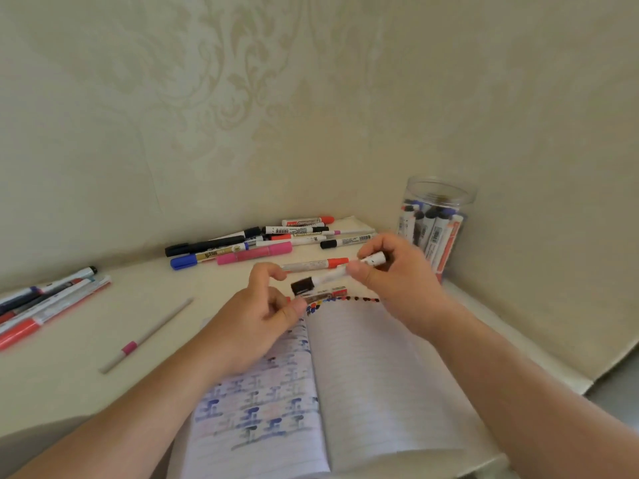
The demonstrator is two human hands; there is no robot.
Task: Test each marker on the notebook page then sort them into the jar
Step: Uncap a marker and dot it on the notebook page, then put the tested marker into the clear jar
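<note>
Cream wall (311, 98) carried a pale damask swirl. The white marker (337, 273) wore a dark brown cap. At eleven o'clock lay a pink marker (254, 254); a blue-capped one (193, 261) beside it. The notebook (373, 375) showed faint ruled lines, blue-and-black blots on its left page, coloured dots along the top.

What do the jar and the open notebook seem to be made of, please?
The jar looks like clear plastic, though glass cannot be ruled out: the markers inside show straight through its wall, and the rim is thin and slightly glossy. The notebook looks like matte ruled paper: faint lines cross the right page, and ink marks on the left page appear soaked in and blurred.
</note>
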